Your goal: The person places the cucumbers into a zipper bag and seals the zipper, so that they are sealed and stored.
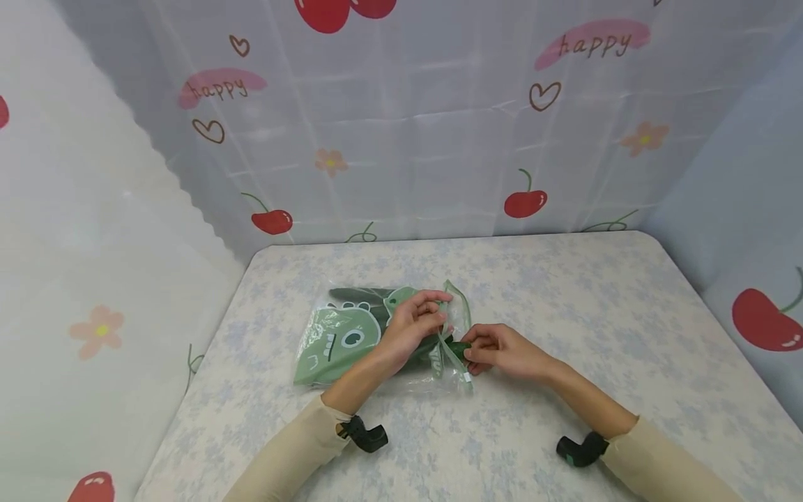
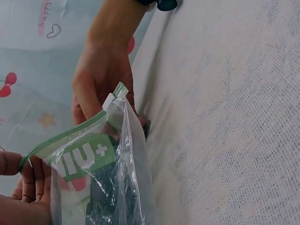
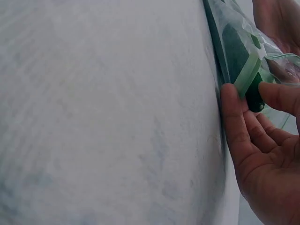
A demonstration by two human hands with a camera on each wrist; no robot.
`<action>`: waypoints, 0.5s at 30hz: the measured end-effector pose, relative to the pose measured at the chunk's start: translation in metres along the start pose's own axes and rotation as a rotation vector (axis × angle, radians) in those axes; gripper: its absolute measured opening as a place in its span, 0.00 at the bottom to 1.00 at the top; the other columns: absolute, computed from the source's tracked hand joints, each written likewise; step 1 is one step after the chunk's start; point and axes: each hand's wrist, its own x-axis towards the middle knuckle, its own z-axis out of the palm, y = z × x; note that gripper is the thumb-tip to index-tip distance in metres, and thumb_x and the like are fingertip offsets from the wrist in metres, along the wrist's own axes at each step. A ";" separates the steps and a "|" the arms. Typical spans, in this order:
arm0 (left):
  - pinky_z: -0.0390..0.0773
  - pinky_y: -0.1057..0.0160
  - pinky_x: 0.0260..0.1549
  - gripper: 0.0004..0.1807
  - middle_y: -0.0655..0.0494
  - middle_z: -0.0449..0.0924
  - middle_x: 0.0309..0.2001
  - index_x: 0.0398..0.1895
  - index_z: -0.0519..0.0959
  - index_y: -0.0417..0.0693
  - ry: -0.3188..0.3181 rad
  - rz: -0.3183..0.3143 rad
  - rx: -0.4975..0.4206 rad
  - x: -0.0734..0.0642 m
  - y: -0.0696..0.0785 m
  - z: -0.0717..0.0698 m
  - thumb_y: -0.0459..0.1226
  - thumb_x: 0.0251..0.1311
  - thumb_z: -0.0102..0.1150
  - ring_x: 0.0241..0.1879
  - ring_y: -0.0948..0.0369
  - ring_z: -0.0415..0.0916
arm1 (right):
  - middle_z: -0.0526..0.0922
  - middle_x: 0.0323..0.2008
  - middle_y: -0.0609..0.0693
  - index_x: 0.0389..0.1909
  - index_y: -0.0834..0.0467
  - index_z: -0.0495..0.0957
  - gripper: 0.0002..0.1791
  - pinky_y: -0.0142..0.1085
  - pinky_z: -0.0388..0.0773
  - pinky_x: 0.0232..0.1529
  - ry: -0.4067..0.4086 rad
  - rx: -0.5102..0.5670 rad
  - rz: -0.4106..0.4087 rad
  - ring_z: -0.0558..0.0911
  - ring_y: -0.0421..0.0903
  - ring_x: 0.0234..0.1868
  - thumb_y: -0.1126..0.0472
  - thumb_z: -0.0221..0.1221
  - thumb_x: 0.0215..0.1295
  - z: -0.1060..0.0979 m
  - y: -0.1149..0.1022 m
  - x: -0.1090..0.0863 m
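Note:
A clear zip bag [image 1: 339, 341] printed with a green cartoon monster lies on the table, its mouth toward the right. My left hand [image 1: 414, 321] pinches the green-trimmed edge of the mouth, holding it raised and parted in the left wrist view. Dark green long shapes show through the plastic. At the opening, the rounded end of a cucumber [image 3: 255, 96] sticks out. Thumb and fingers of my right hand [image 1: 495, 351] pinch that end; the cucumber's other part is inside the bag. A white zip slider [image 2: 108, 101] sits near the mouth's corner.
The table [image 1: 564, 293] has a pale cloth with a blue floral pattern. Behind it and at both sides hang white curtains [image 1: 401, 139] printed with cherries, hearts and flowers. A black wrist camera [image 1: 366, 434] is strapped to the left forearm, another [image 1: 582, 450] to the right.

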 end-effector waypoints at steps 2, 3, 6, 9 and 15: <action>0.83 0.63 0.55 0.22 0.62 0.75 0.41 0.71 0.74 0.40 0.009 0.004 -0.003 0.002 -0.002 0.002 0.35 0.78 0.56 0.44 0.64 0.80 | 0.89 0.43 0.59 0.61 0.70 0.76 0.18 0.42 0.90 0.52 0.000 -0.008 -0.005 0.92 0.47 0.45 0.60 0.56 0.83 -0.002 0.001 0.000; 0.83 0.63 0.54 0.21 0.61 0.75 0.41 0.71 0.74 0.40 0.015 0.003 -0.006 0.002 -0.004 0.003 0.34 0.79 0.56 0.44 0.64 0.80 | 0.89 0.43 0.60 0.61 0.70 0.75 0.17 0.42 0.90 0.52 -0.005 -0.010 -0.008 0.91 0.47 0.46 0.62 0.55 0.83 -0.003 0.001 0.000; 0.83 0.64 0.52 0.20 0.62 0.76 0.40 0.70 0.75 0.40 0.031 0.001 -0.015 0.003 -0.008 0.004 0.33 0.78 0.57 0.43 0.64 0.79 | 0.88 0.44 0.63 0.61 0.72 0.74 0.16 0.43 0.90 0.52 -0.018 -0.021 -0.029 0.91 0.49 0.46 0.66 0.51 0.83 -0.004 0.002 0.001; 0.83 0.65 0.52 0.20 0.62 0.76 0.40 0.70 0.76 0.41 0.035 0.001 -0.010 0.002 -0.009 0.005 0.32 0.78 0.57 0.43 0.65 0.79 | 0.88 0.42 0.65 0.59 0.71 0.73 0.14 0.43 0.91 0.49 -0.011 -0.046 -0.042 0.91 0.52 0.45 0.68 0.47 0.81 -0.005 0.002 0.002; 0.82 0.66 0.53 0.20 0.63 0.75 0.41 0.69 0.76 0.42 0.025 0.002 0.004 0.003 -0.010 0.006 0.32 0.78 0.57 0.42 0.66 0.78 | 0.90 0.41 0.64 0.56 0.68 0.77 0.11 0.42 0.91 0.45 -0.009 -0.131 -0.023 0.92 0.54 0.41 0.67 0.51 0.81 -0.008 -0.003 0.003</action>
